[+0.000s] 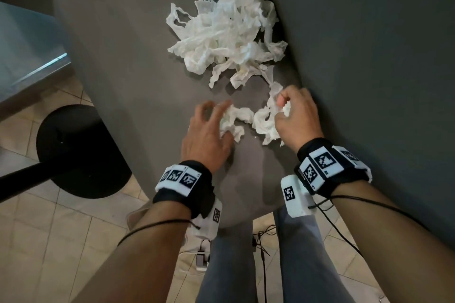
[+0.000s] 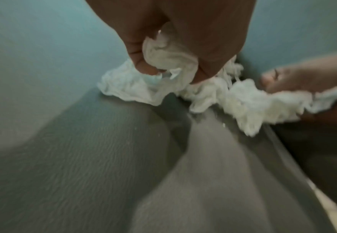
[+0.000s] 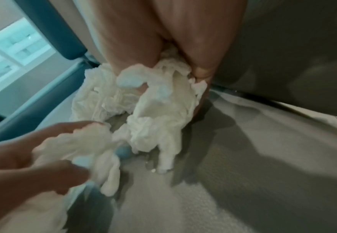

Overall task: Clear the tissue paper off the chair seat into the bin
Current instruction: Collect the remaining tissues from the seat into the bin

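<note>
Setting: grey upholstered chair seat (image 1: 138, 61) with its backrest (image 1: 369, 56) rising along one side; tiled floor (image 1: 49, 241) below.
Tissue paper: big crumpled pile (image 1: 229, 29) lies on the seat against the backrest, beyond both hands; a smaller torn clump (image 1: 248, 118) lies on the seat nearer the seat's front edge.
Left hand (image 1: 206, 135): fingers curled loosely, pinching one end of the small clump (image 2: 159, 75) between thumb and fingertips.
Right hand (image 1: 298, 115): grip bunched round the other end of the clump (image 3: 159, 97), close to the backrest.
Bin: black round object (image 1: 81, 150) on the floor beside the seat is probably it, though its opening is not clear.
Risk: the thin paper looks ready to tear between the two hands, and shreds could drop on the seat or the floor.
Risk two: specks (image 3: 153, 170) already lie on the fabric; a loose pinch may shed more on the way to the bin.
</note>
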`<state>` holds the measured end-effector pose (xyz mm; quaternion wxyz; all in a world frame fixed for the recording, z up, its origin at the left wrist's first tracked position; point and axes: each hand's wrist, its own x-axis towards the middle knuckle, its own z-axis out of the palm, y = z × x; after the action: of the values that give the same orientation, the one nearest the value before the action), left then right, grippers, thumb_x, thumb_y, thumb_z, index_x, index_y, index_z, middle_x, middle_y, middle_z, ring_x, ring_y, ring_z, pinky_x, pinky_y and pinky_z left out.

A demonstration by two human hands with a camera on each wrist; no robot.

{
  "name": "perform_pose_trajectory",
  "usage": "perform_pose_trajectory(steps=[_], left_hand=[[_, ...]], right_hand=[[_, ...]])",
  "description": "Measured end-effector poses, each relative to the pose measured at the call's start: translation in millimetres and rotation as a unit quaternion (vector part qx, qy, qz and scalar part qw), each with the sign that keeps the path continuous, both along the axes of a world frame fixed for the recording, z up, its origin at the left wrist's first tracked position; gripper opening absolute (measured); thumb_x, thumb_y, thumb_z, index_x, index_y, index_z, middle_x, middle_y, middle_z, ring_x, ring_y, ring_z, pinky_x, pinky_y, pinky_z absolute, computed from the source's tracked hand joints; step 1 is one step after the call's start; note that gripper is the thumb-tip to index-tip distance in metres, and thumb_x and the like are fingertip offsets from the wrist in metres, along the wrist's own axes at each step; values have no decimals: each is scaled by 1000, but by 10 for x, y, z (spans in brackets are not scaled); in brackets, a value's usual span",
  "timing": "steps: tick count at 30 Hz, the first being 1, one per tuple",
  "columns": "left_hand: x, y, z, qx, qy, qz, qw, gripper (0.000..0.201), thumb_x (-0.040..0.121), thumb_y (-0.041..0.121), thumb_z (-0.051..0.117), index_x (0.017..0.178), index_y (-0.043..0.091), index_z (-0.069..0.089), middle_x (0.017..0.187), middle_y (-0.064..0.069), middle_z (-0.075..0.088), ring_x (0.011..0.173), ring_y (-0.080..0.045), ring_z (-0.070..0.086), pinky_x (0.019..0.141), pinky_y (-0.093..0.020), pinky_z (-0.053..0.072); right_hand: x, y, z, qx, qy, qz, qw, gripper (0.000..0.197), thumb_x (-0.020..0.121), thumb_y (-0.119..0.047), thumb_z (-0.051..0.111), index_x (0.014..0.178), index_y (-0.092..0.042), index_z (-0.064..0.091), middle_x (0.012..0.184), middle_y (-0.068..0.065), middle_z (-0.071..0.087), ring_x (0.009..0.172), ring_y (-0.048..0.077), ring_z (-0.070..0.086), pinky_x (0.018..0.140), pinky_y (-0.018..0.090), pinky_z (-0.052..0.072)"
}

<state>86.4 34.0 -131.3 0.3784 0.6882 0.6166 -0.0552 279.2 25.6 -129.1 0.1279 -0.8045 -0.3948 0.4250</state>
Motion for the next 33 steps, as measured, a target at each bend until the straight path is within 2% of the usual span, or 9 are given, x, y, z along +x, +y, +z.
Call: perform_pose_trajectory(steps=[4, 8, 11, 15, 18, 21, 25, 30, 33], left_hand=[[70, -91, -125, -12, 40, -52, 998, 48, 88, 41, 61, 132, 27, 49, 130, -2, 44, 112, -24, 48, 82, -37, 49], [24, -144, -139, -44, 18, 16, 999, 35, 84, 45, 63, 99, 15, 55, 97, -3, 57, 95, -28, 53, 73, -34, 39], [-22, -212, -45, -46, -24, 124, 991, 32, 76, 49, 51, 76, 17, 46, 75, -2, 56, 73, -29, 54, 63, -30, 32], [-96, -300, 147, -32, -54, 239, 969, 39, 72, 45, 49, 75, 7, 60, 74, -7, 65, 71, -29, 60, 66, -38, 47], [-145, -403, 262, -27, -88, 360, 928, 29, 72, 33, 60, 77, 4, 61, 80, -12, 63, 73, -27, 60, 67, -40, 49], [-180, -537, 339, -42, -128, 443, 886, 17, 72, 14, 59, 88, 11, 60, 86, -10, 67, 76, -25, 64, 65, -38, 52], [-184, -711, 393, -50, -171, 512, 841, 39, 77, -6, 42, 85, 31, 56, 82, -2, 67, 63, -20, 60, 59, -31, 49], [-104, -926, 550, -31, -197, 624, 756, 37, 76, -12, 40, 73, 18, 63, 58, 5, 59, 59, -10, 57, 62, -28, 44], [-5, -1095, 734, -12, -196, 667, 719, 27, 86, 0, 44, 74, 16, 62, 53, 0, 50, 51, -8, 51, 61, -27, 41]], right_hand=[[-21, 22, -42, -5, 12, -7, 1000, 25, 78, 1, 47, 81, -20, 60, 98, -4, 65, 89, 22, 61, 84, 36, 51], [-24, -34, 28, -46, 45, -77, 995, 11, 82, -20, 58, 75, -17, 66, 79, -12, 66, 74, 14, 60, 74, 28, 49], [-8, -168, 62, -110, 131, -123, 978, 25, 61, -38, 77, 65, -20, 60, 80, -10, 71, 76, 13, 68, 72, 29, 54], [39, -279, 125, -118, 182, -146, 965, 31, 69, 2, 61, 59, -21, 42, 66, 0, 51, 57, 19, 47, 51, 28, 39], [58, -317, 177, -96, 192, -151, 965, 40, 75, 10, 53, 58, -22, 36, 62, 1, 41, 61, 19, 42, 55, 30, 36], [34, -303, 241, -78, 209, -175, 959, 40, 76, 10, 51, 58, -22, 35, 66, 5, 47, 62, 20, 45, 57, 32, 39], [-24, -259, 330, -39, 202, -162, 965, 24, 65, -5, 45, 56, -26, 38, 78, 8, 45, 70, 21, 37, 66, 35, 34], [-65, -180, 410, -50, 219, -128, 966, 29, 81, -1, 52, 69, -27, 46, 70, 7, 50, 56, 20, 44, 57, 32, 39], [-81, -211, 476, -48, 230, -75, 969, 19, 87, -5, 56, 82, -22, 53, 72, 3, 59, 55, 11, 54, 60, 25, 47]])
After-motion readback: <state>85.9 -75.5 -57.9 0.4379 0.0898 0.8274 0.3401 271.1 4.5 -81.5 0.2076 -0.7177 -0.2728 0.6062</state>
